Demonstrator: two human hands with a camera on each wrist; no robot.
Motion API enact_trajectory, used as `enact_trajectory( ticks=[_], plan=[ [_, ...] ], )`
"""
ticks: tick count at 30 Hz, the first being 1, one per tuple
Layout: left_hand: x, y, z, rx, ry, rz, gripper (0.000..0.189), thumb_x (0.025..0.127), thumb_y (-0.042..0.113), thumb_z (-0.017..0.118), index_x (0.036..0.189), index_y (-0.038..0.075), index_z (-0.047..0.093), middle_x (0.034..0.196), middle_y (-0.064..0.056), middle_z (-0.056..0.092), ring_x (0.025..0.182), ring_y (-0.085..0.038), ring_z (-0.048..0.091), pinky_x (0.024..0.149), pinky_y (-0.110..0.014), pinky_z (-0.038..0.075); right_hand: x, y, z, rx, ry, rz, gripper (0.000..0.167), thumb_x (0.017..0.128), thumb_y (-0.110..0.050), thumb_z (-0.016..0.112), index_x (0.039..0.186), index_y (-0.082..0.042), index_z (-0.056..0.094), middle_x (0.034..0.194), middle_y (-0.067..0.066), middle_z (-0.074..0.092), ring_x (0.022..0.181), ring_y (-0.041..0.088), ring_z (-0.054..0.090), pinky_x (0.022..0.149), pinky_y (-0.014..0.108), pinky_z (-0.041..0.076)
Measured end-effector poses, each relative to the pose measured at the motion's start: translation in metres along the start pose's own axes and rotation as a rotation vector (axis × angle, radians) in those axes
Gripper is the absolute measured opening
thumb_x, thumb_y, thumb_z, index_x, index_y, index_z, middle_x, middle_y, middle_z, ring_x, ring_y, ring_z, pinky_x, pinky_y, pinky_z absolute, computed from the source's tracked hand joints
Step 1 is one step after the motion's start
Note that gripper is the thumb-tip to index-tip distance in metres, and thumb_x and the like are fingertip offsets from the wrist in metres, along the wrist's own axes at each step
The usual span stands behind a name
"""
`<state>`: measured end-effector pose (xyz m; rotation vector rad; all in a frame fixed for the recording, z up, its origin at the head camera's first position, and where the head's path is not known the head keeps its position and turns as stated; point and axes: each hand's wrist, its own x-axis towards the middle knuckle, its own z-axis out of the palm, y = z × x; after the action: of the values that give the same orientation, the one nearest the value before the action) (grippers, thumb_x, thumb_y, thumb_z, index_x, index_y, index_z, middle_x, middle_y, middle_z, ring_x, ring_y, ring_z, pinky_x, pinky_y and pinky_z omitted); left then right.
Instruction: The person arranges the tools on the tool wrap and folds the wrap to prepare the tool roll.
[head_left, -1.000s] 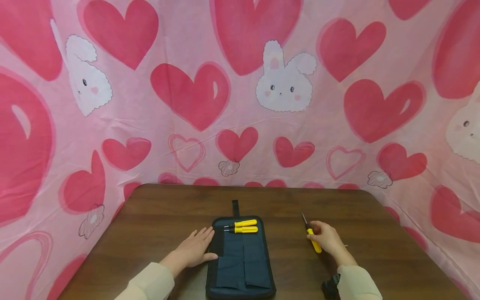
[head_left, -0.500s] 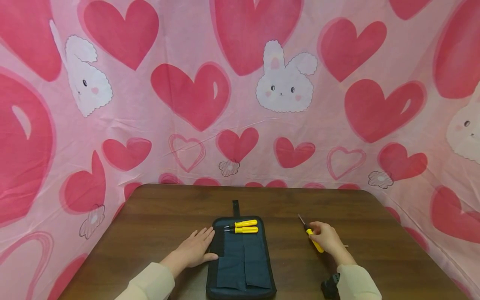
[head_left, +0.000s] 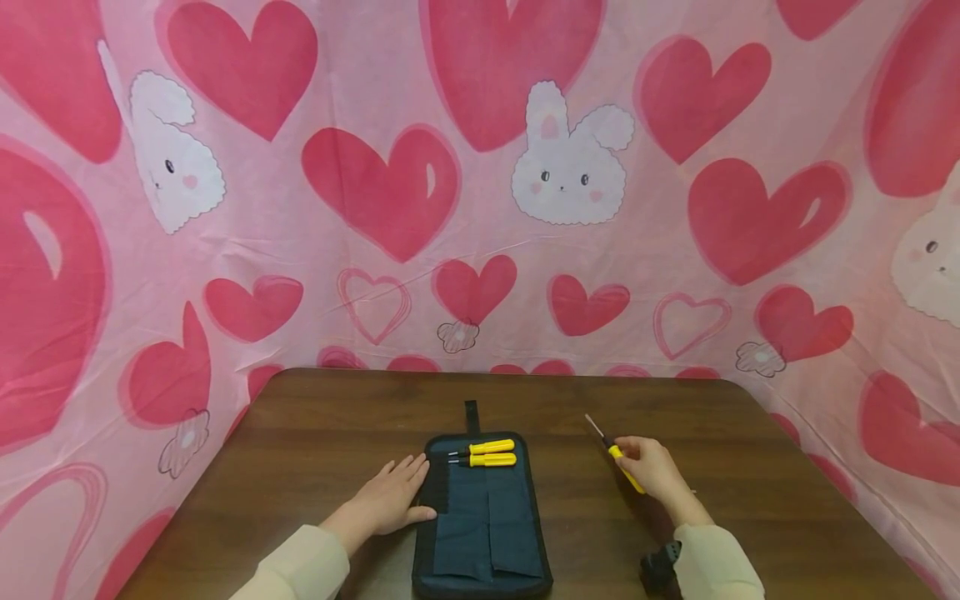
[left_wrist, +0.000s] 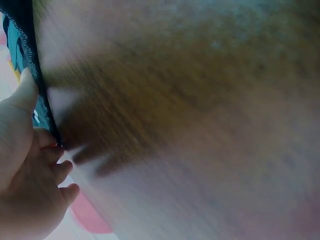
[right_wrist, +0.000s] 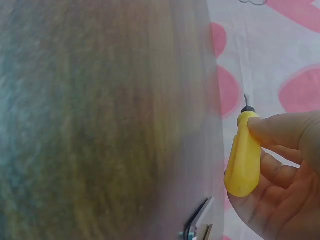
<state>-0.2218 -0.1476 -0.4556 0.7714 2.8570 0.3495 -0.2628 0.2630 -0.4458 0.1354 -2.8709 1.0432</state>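
A yellow-handled screwdriver (head_left: 624, 468) is pinched between the thumb and fingers of my right hand (head_left: 654, 468). Its thin metal shaft points away and to the left; in the right wrist view, the thumb presses on the yellow handle (right_wrist: 243, 157). A dark tool pouch (head_left: 461, 542) lies unfolded in front of me, its strap (head_left: 471, 417) stretched toward the back. Across its upper part lie two more yellow-handled screwdrivers (head_left: 492, 459), side by side. My left hand (head_left: 386, 497) rests with extended fingers and thumb at the pouch's left edge, which the left wrist view also shows (left_wrist: 37, 70).
The brown wooden table (head_left: 337, 417) carries everything. Behind it hangs a pink cloth (head_left: 480, 242) with hearts and rabbits. A small object (head_left: 693, 492) peeks out behind my right wrist, and a flat metal-edged thing (right_wrist: 201, 220) shows low in the right wrist view.
My right hand has shifted slightly, and the screwdriver's tip has swung left and a bit farther away. The left hand and the pouch have stayed still.
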Motion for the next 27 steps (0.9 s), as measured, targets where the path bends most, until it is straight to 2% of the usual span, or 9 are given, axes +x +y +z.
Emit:
enact_trajectory(
  ticks=[9,17,27],
  plan=[
    [0.002,-0.002,0.002,0.008,-0.001,-0.006,0.076,0.086,0.049,0.057,0.136,-0.005,0.039,0.142,-0.019,0.035,0.131,-0.036,0.029,0.103,-0.053,0.022,0.001,-0.015,-0.006,0.032,0.037,-0.033,0.028,0.084,0.003,0.061,0.111,0.01,0.059,0.1,0.022,0.062,0.093,0.037,0.057,0.079,0.051,0.047],
    [0.004,-0.003,0.004,0.022,-0.002,-0.003,0.075,0.086,0.049,0.056,0.136,-0.004,0.04,0.141,-0.019,0.036,0.131,-0.035,0.029,0.103,-0.053,0.023,0.006,-0.024,-0.009,0.004,0.102,-0.114,0.028,0.081,0.003,0.062,0.108,0.009,0.061,0.093,0.017,0.063,0.086,0.032,0.058,0.074,0.048,0.047],
    [0.001,-0.002,0.001,0.012,0.0,0.0,0.076,0.085,0.049,0.057,0.135,-0.005,0.039,0.141,-0.019,0.035,0.13,-0.036,0.029,0.103,-0.053,0.023,0.013,-0.034,-0.016,-0.006,0.145,-0.184,0.027,0.08,0.004,0.063,0.107,0.009,0.062,0.09,0.017,0.064,0.084,0.034,0.06,0.07,0.045,0.049]
  ],
)
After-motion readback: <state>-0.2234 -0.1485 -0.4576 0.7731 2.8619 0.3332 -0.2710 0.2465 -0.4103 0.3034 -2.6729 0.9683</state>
